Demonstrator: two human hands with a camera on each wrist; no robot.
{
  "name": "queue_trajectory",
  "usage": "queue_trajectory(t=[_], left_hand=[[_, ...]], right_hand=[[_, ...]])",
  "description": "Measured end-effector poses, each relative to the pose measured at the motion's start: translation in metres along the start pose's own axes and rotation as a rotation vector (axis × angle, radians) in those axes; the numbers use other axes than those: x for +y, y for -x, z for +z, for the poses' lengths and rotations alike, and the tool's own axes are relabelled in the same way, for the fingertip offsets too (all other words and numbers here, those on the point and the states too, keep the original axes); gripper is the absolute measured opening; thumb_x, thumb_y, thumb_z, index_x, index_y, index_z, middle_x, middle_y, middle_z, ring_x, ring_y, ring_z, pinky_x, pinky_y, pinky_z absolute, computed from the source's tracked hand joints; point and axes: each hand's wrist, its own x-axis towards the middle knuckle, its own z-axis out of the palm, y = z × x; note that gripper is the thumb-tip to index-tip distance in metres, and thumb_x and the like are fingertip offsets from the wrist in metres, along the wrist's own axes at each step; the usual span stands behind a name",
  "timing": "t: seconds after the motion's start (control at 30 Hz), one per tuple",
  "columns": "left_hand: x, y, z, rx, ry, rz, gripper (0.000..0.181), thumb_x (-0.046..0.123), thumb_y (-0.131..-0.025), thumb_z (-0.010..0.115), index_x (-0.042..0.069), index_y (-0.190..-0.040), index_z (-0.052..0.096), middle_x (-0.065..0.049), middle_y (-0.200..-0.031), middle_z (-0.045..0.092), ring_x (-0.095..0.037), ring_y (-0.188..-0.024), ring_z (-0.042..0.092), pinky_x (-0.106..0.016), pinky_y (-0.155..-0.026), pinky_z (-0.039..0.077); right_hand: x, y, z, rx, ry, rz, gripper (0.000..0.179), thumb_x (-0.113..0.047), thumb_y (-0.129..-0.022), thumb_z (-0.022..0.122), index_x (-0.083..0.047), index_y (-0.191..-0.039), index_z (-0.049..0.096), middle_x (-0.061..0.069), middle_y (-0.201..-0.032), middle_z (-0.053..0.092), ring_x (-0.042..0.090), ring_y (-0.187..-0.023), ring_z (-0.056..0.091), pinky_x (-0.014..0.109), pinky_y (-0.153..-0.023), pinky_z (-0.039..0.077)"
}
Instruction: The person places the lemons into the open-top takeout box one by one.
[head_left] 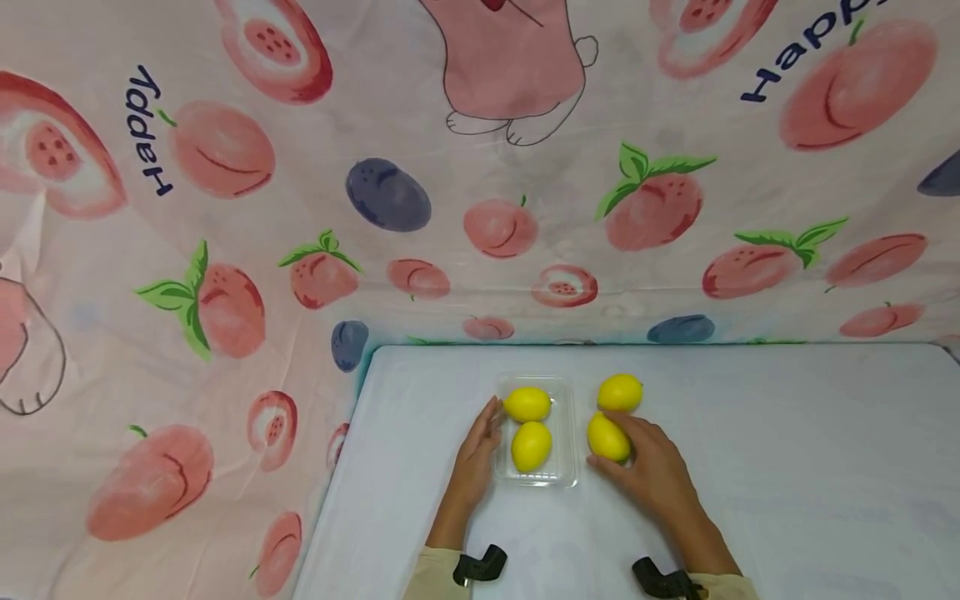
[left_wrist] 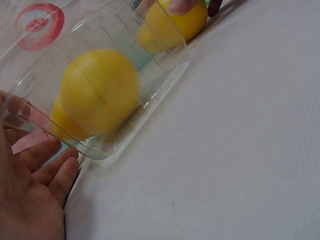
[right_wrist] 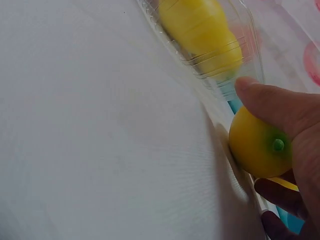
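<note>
Two yellow lemons, one [head_left: 527, 404] behind the other [head_left: 532, 447], lie inside a clear plastic container [head_left: 564, 467] on the white table. At the container's left side is my left hand [head_left: 474, 457], its fingers fairly straight and against or very near the wall; the left wrist view shows the palm [left_wrist: 32, 200] facing it. To the right of the container, my right hand [head_left: 660, 471] holds a third lemon [head_left: 608, 437] between thumb and fingers. In the right wrist view that lemon [right_wrist: 260, 145] shows its green stem end. Just behind it lies another lemon [head_left: 620, 392].
White cloth [head_left: 810, 467] covers the table. A fruit-printed sheet [head_left: 450, 250] hangs along the back and left edges. Each wrist carries a black strap mount, one on the left [head_left: 482, 567] and one on the right [head_left: 663, 579].
</note>
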Motion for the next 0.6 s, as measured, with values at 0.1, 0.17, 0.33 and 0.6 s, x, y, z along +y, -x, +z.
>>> queue_trajectory(t=[0.1,0.17,0.33,0.6], left_hand=[[-0.0004,0.0005,-0.0007,-0.003,0.000,-0.004,0.055,0.018,-0.108,0.037,0.027,-0.162,0.029,0.003,-0.165,0.037,-0.026,-0.151,0.039,-0.056,-0.124,0.028],[0.0001,0.0003,-0.0005,-0.004,0.000,-0.007,0.055,0.019,-0.108,0.037,0.028,-0.162,0.029,0.005,-0.165,0.036,-0.025,-0.151,0.038,-0.056,-0.124,0.028],[0.0005,0.0006,-0.0006,0.001,-0.006,-0.014,0.056,0.019,-0.108,0.037,0.028,-0.162,0.029,0.007,-0.165,0.036,-0.023,-0.151,0.039,-0.055,-0.124,0.028],[0.0003,0.0014,-0.0008,-0.003,0.001,-0.008,0.056,0.019,-0.108,0.037,0.029,-0.162,0.029,0.005,-0.164,0.037,-0.025,-0.150,0.039,-0.056,-0.123,0.030]], right_hand=[[-0.0005,0.0009,0.0007,-0.007,0.009,0.015,0.075,-0.045,-0.080,0.086,-0.018,-0.143,0.058,0.016,-0.137,0.063,0.039,-0.123,0.058,0.062,-0.105,0.045],[-0.0008,0.0013,0.0003,-0.007,0.011,0.019,0.074,-0.046,-0.080,0.085,-0.018,-0.144,0.058,0.016,-0.136,0.064,0.038,-0.121,0.059,0.061,-0.104,0.046],[-0.0025,0.0029,-0.0002,-0.003,-0.003,0.018,0.072,-0.045,-0.081,0.084,-0.018,-0.143,0.059,0.016,-0.132,0.065,0.038,-0.118,0.060,0.060,-0.101,0.047],[-0.0056,0.0036,-0.0012,0.001,-0.021,0.035,0.072,-0.046,-0.081,0.084,-0.017,-0.142,0.059,0.015,-0.133,0.065,0.036,-0.119,0.059,0.060,-0.103,0.047]])
